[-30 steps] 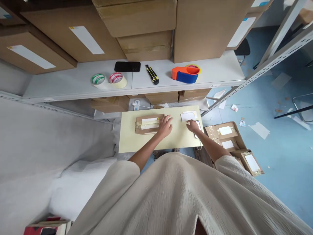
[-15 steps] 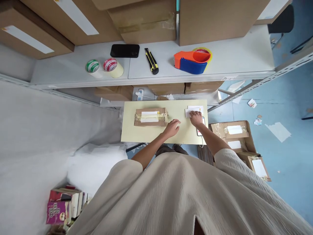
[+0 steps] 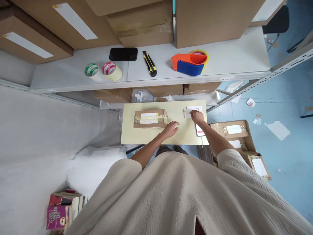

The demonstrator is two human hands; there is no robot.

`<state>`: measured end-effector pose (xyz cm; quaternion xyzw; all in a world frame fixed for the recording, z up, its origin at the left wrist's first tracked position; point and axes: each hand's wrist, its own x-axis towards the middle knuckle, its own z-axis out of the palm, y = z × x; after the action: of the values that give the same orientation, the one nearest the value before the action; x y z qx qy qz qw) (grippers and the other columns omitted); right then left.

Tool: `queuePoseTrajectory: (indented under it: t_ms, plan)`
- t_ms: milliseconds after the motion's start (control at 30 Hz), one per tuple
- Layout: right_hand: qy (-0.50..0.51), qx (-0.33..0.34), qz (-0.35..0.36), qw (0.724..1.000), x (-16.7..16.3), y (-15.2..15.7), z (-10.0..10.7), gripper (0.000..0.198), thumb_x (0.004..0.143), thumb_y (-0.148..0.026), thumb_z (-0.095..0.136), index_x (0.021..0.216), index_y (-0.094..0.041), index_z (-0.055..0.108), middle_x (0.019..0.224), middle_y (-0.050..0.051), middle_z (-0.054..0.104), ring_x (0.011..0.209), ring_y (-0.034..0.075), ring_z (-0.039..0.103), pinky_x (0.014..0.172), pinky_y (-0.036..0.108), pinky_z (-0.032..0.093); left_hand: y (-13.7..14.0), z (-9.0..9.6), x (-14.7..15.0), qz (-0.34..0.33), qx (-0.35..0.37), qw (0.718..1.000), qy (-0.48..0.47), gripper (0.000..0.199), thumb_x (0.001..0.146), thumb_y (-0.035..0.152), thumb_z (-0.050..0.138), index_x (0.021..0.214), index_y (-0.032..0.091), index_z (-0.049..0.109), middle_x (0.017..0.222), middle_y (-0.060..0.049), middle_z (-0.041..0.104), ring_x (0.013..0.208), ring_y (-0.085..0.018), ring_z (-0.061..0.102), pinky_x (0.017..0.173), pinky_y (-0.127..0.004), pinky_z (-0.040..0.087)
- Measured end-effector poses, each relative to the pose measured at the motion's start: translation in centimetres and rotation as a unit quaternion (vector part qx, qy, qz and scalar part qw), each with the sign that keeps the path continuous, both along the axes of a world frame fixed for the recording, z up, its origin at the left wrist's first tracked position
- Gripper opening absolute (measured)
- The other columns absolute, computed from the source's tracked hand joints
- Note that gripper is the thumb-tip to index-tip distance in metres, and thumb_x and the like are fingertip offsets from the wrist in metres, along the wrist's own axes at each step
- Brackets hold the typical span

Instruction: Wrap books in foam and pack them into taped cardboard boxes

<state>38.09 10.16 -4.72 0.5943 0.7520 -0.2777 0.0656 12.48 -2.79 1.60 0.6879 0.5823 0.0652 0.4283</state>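
Note:
My left hand point(image 3: 170, 129) hovers over or rests on the small table, just right of a taped cardboard box point(image 3: 149, 123) with a white label on top. Its fingers are apart and hold nothing. At the table's right side, the fingers of my right hand point(image 3: 197, 117) pinch the edge of a white paper slip point(image 3: 187, 113). This slip lies partly over another white paper point(image 3: 195, 107). Below my right wrist a phone point(image 3: 200, 132) with a lit screen lies on the table, a white cable at its lower end. My right fingertips are partly hidden.
On the shelf point(image 3: 234, 62) stand two tape rolls point(image 3: 114, 71), a black phone point(image 3: 123, 54), a box cutter point(image 3: 150, 63) and an orange-blue tape dispenser point(image 3: 189, 64). Large cartons point(image 3: 215, 23) stand behind. Labelled boxes point(image 3: 246, 143) are on the floor right; books point(image 3: 60, 212) are lower left.
My right hand has drawn its fingers together at the slip's edge, and more of the phone shows below it. My left hand stays almost still. The camera view has shifted slightly.

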Motion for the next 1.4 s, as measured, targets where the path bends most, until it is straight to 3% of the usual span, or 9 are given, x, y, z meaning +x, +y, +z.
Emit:
queuePoseTrajectory:
  t_ms: [200, 367, 433, 500, 667, 833, 933, 1133, 1400]
  plan:
    - [0.025, 0.07, 0.007, 0.997, 0.3, -0.6, 1.2, 0.046, 0.104, -0.016, 0.048, 0.142, -0.017, 0.074, 0.148, 0.022, 0.069, 0.142, 0.04, 0.054, 0.127, 0.053, 0.034, 1.6, -0.7, 1.3, 0.014, -0.006, 1.0, -0.025, 0.039, 0.107, 0.019, 0.058, 0.143, 0.021, 0.072, 0.152, -0.013, 0.071, 0.141, -0.028, 0.069, 0.127, -0.045, 0.053]
    - [0.015, 0.122, -0.187, 0.975, 0.4, -0.6, 1.3, 0.069, 0.105, -0.036, 0.056, 0.171, -0.02, 0.045, 0.173, 0.026, 0.042, 0.154, 0.049, 0.035, 0.126, 0.069, 0.03, 3.0, -1.1, 2.3, 0.026, -0.007, 0.998, -0.049, 0.035, 0.106, 0.021, 0.061, 0.14, 0.021, 0.074, 0.149, -0.013, 0.072, 0.134, -0.028, 0.072, 0.122, -0.045, 0.056]
    - [0.026, 0.11, -0.266, 0.957, 0.4, -0.3, 1.0, 0.073, 0.106, -0.041, 0.055, 0.174, -0.02, 0.039, 0.171, 0.028, 0.042, 0.151, 0.05, 0.038, 0.123, 0.071, 0.034, 3.5, -1.1, 2.6, 0.043, -0.014, 0.997, -0.059, 0.034, 0.106, 0.022, 0.064, 0.138, 0.022, 0.074, 0.148, -0.013, 0.072, 0.132, -0.027, 0.074, 0.12, -0.043, 0.057]
    - [0.045, 0.081, -0.285, 0.954, 0.3, -0.2, 0.8, 0.066, 0.108, -0.044, 0.052, 0.169, -0.02, 0.046, 0.164, 0.028, 0.051, 0.147, 0.048, 0.045, 0.122, 0.069, 0.037, 4.1, -1.1, 3.0, 0.073, -0.025, 0.995, -0.07, 0.033, 0.107, 0.023, 0.065, 0.139, 0.022, 0.073, 0.15, -0.013, 0.072, 0.13, -0.027, 0.075, 0.117, -0.041, 0.058]
    - [0.114, -0.003, -0.158, 0.981, -1.1, -0.8, 1.4, 0.043, 0.113, -0.049, 0.054, 0.144, -0.023, 0.07, 0.145, 0.018, 0.07, 0.13, 0.035, 0.065, 0.117, 0.05, 0.05, 7.5, -0.6, 4.8, 0.208, -0.079, 0.972, -0.069, 0.038, 0.112, 0.039, 0.065, 0.146, 0.021, 0.065, 0.145, -0.013, 0.077, 0.126, -0.024, 0.077, 0.106, -0.033, 0.059]
    - [0.157, -0.064, -0.067, 0.983, -2.7, -1.4, 1.4, 0.045, 0.112, -0.034, 0.054, 0.152, -0.022, 0.069, 0.144, 0.015, 0.073, 0.122, 0.03, 0.07, 0.112, 0.042, 0.056, 10.8, 0.3, 5.3, 0.285, -0.038, 0.958, 0.02, 0.044, 0.107, 0.033, 0.072, 0.148, 0.025, 0.061, 0.129, -0.008, 0.083, 0.122, -0.024, 0.078, 0.101, -0.032, 0.058]
    - [0.112, -0.074, -0.041, 0.99, -2.9, -1.1, 0.6, 0.058, 0.11, -0.027, 0.052, 0.167, -0.02, 0.058, 0.15, 0.019, 0.069, 0.133, 0.035, 0.067, 0.117, 0.046, 0.054, 11.5, 0.6, 4.6, 0.281, -0.008, 0.957, 0.068, 0.052, 0.105, 0.019, 0.065, 0.157, 0.025, 0.057, 0.123, -0.008, 0.084, 0.123, -0.027, 0.077, 0.104, -0.036, 0.057]
    - [0.018, -0.085, 0.033, 0.996, -3.7, -0.4, -1.3, 0.077, 0.112, -0.031, 0.051, 0.185, -0.024, 0.027, 0.168, 0.024, 0.054, 0.15, 0.043, 0.052, 0.125, 0.058, 0.045, 11.6, 0.1, 3.0, 0.241, -0.003, 0.964, 0.109, 0.063, 0.103, 0.017, 0.065, 0.164, 0.024, 0.054, 0.121, -0.012, 0.084, 0.122, -0.03, 0.077, 0.109, -0.04, 0.057]
    - [-0.008, -0.069, 0.064, 0.996, -4.3, -0.9, -2.3, 0.078, 0.111, -0.027, 0.048, 0.185, -0.02, 0.024, 0.171, 0.027, 0.047, 0.151, 0.044, 0.047, 0.125, 0.06, 0.042, 11.5, 0.0, 2.0, 0.207, -0.02, 0.963, 0.17, 0.064, 0.105, 0.024, 0.07, 0.166, 0.022, 0.052, 0.129, -0.019, 0.082, 0.125, -0.035, 0.078, 0.11, -0.043, 0.056]
